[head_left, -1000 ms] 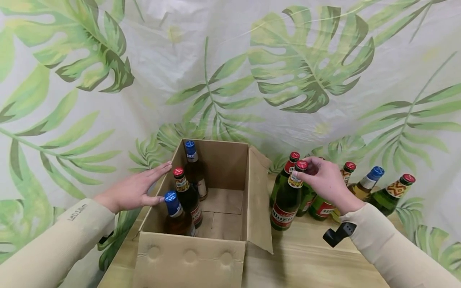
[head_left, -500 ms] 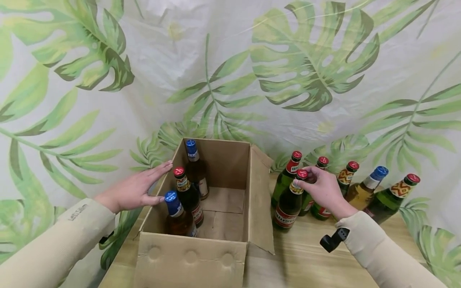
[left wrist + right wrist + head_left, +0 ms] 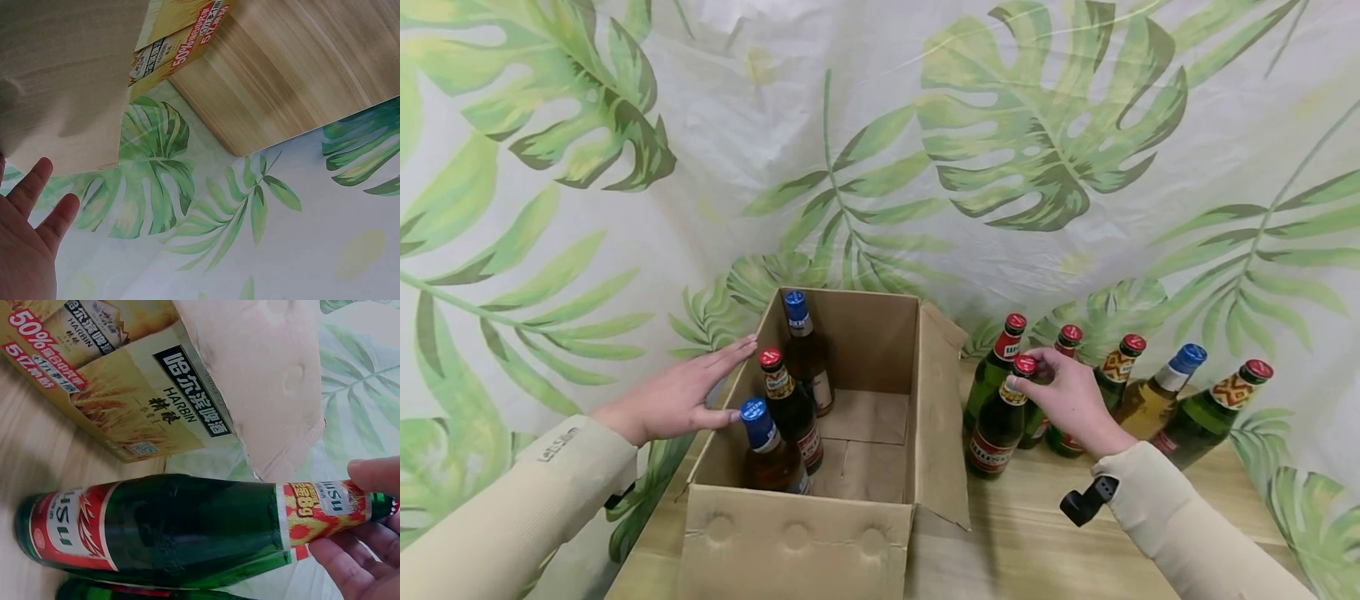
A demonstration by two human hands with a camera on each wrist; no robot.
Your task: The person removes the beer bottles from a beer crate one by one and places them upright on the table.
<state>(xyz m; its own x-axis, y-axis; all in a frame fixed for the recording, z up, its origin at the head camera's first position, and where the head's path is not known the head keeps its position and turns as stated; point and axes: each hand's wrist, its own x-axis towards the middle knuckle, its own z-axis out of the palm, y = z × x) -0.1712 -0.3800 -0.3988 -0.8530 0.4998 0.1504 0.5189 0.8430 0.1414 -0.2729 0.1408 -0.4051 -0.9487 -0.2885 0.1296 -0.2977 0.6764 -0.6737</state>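
The green bottle stands upright on the wooden table, just right of the cardboard box and nearest of the bottles there. The right hand pinches its neck just below the red cap, thumb and fingers curled round it. The left hand lies flat with straight fingers against the box's left wall. Three bottles stand inside the box along that wall. Five more bottles stand in a row farther right, before the leaf-printed cloth.

Left hand lies flat, fingers straight, arm extended forward; right hand is raised opposite, fingers curled in a pinch.
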